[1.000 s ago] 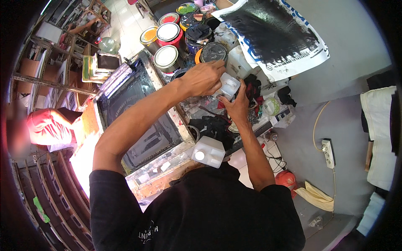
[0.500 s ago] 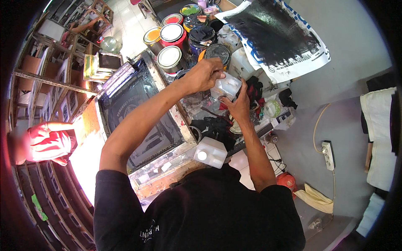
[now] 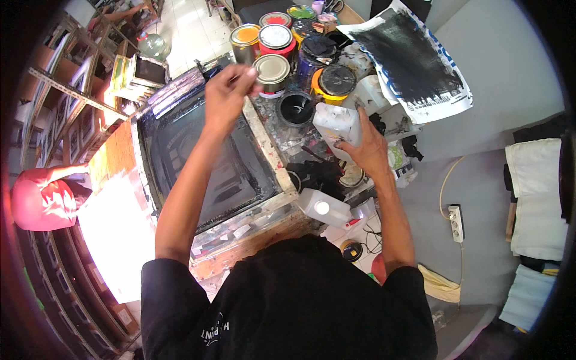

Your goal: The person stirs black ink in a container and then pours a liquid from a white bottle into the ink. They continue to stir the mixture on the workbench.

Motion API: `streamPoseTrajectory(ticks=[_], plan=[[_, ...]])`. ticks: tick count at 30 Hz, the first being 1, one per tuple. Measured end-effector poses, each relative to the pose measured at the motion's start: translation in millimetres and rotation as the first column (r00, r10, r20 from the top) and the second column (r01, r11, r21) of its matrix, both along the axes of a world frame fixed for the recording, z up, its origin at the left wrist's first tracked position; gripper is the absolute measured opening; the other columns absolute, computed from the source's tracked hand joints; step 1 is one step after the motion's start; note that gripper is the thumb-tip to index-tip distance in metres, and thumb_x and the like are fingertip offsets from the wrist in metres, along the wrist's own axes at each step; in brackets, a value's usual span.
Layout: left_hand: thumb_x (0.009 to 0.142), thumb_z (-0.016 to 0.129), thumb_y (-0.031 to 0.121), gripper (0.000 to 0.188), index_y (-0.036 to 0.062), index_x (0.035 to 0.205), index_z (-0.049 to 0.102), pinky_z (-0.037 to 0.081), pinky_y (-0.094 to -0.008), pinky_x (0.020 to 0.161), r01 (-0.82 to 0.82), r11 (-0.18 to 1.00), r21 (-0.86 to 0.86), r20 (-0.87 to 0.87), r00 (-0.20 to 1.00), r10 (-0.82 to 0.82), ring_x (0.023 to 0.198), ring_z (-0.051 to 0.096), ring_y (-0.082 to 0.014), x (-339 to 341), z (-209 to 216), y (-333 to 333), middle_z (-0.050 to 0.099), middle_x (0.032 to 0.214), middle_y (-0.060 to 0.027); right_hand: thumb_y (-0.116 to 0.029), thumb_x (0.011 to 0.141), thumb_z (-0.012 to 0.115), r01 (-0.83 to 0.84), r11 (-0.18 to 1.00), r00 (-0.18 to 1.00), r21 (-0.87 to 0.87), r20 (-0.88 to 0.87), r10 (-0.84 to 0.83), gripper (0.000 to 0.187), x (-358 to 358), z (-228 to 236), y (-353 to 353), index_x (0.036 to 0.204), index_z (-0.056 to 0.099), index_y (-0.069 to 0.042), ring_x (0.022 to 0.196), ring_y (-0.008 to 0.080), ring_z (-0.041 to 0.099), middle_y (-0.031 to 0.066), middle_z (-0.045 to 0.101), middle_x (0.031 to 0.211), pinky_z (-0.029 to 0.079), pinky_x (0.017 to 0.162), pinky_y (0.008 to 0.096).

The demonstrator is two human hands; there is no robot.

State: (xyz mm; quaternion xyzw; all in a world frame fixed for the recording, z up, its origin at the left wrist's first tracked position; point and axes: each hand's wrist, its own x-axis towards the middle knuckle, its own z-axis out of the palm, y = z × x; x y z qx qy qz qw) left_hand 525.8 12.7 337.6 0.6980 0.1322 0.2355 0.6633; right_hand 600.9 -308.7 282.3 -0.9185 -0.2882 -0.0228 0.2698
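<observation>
My right hand (image 3: 367,149) grips a translucent white plastic bottle (image 3: 337,127) with squared sides and dark smudges, tilted above the cluttered bench. My left hand (image 3: 229,90) is raised over the far edge of a framed printing screen (image 3: 207,162). Its fingers are pinched together and slightly blurred; whatever may be between them cannot be made out. Between the hands stands an open tub of black ink (image 3: 296,108). Closer to me, a second translucent plastic jug (image 3: 324,206) with a white cap is by the screen's corner.
Several paint cans (image 3: 271,69) crowd the back of the bench. A sheet smeared with black (image 3: 414,60) hangs at the right. Dark rags (image 3: 315,178) lie beyond the jug. A power strip (image 3: 456,223) is on the grey wall. Another person in red (image 3: 51,198) is at far left.
My left hand has come off the bottle and moved left over the screen. My right hand still holds the bottle, now tilted differently, and the ink tub has come into clear view.
</observation>
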Motion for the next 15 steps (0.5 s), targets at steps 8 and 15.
streamPoseTrajectory(ticks=[8,15], plan=[[0.099,0.07,0.022,0.024,-0.0027,0.102,0.069,0.054,-0.0281,0.071,-0.334,0.902,-0.274,-0.173,0.94,0.296,0.077,0.067,-0.0149,-167,-69,55,0.071,0.095,-0.0106,-0.044,0.07,0.088,-0.09,0.853,0.996,-0.513,-0.071,0.063,0.106,10,62,39,0.155,0.034,-0.01,0.104,0.0429,0.069,0.0272,0.07,0.113,0.054,0.089,0.0484],[0.1,0.069,0.023,0.022,0.001,0.099,0.068,0.054,-0.0267,0.07,-0.498,0.792,-0.354,-0.261,0.865,0.428,0.076,0.066,-0.0125,-257,-104,59,0.071,0.099,-0.0102,-0.046,0.068,0.089,-0.12,0.737,0.993,-0.665,-0.094,0.077,0.104,19,82,64,0.152,0.039,-0.009,0.104,0.0425,0.069,0.0272,0.071,0.108,0.054,0.09,0.0481]])
